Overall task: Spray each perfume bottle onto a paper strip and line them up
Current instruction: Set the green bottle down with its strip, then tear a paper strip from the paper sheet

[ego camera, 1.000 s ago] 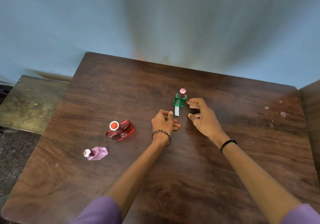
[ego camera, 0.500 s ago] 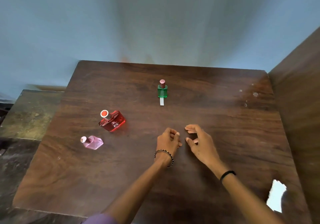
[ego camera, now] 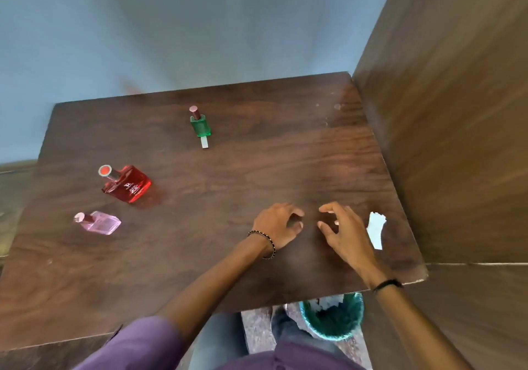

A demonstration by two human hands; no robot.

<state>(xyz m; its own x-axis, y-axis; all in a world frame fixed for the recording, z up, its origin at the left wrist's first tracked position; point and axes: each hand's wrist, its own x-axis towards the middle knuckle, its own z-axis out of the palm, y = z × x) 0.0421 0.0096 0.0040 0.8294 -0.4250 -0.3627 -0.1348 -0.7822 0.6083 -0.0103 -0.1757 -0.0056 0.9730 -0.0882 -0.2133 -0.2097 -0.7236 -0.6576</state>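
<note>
Now L hand (ego camera: 278,227) + R hand (ego camera: 345,232) back off green btl (ego camera: 201,125), loosely curled, empty. Strip (ego camera: 204,143) stays there: 1 done; white paper (ego camera: 375,229) next?

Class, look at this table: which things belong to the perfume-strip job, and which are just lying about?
Belong to the job:
green bottle
paper strip at its near side
red bottle
pink bottle
torn white paper, probably for more strips
left hand, right hand

Just lying about:
green bin below the table
wooden panel on the right
</note>
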